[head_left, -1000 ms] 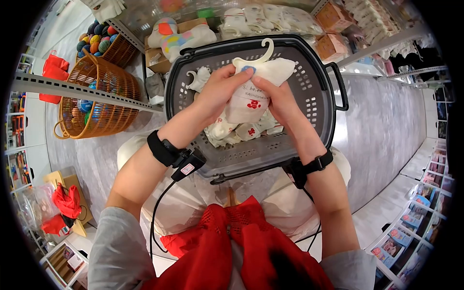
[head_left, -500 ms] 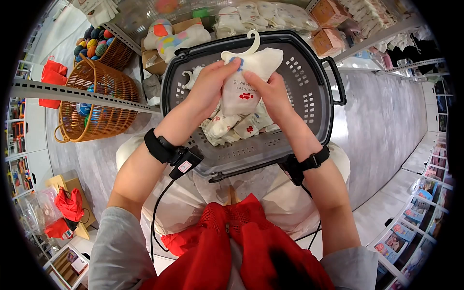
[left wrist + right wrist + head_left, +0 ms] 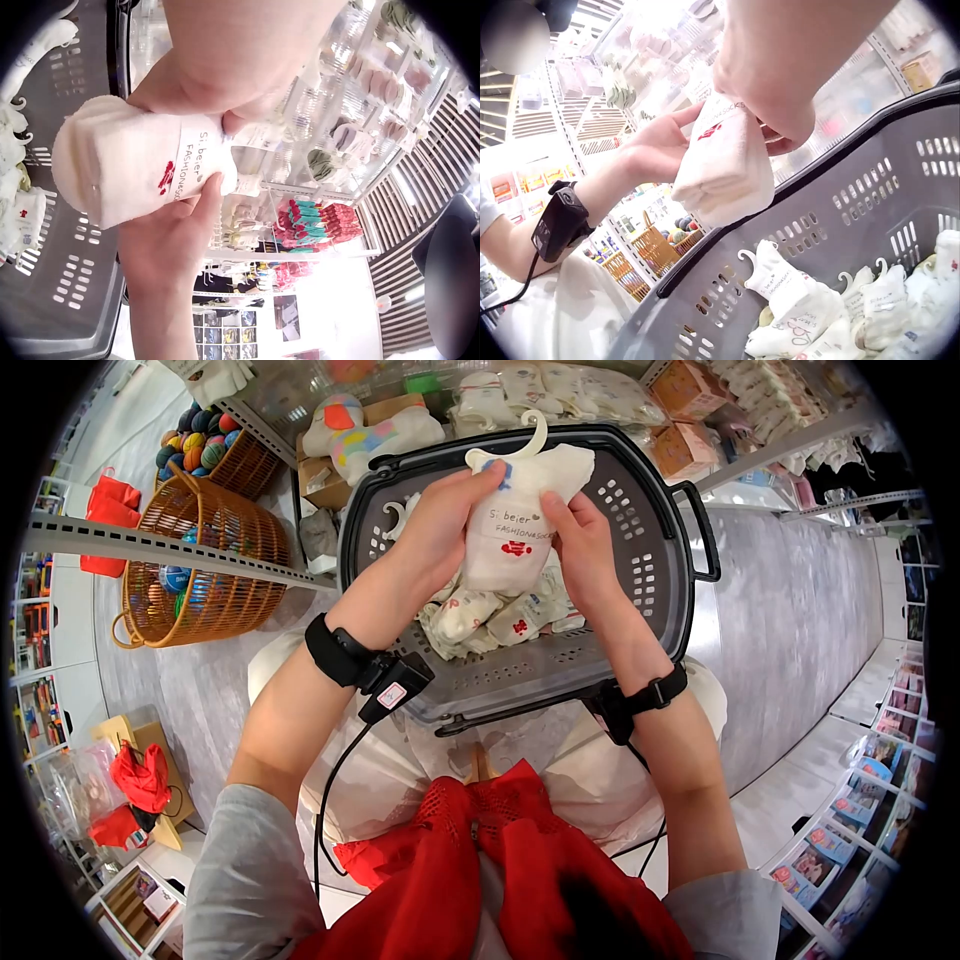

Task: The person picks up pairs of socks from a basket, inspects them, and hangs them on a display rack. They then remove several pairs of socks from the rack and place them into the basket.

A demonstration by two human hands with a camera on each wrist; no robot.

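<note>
Above the basket (image 3: 655, 538), the left hand (image 3: 440, 520) and right hand (image 3: 585, 550) are both gripping the socks (image 3: 505, 565), apparently settling the hook (image 3: 537, 435), and I'd say the next move is calling for a steady pinch that keeps them neatly folded.

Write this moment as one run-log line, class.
left hand: holds white socks | right hand: holds same socks | position: above grey basket | basket: more socks inside
</note>
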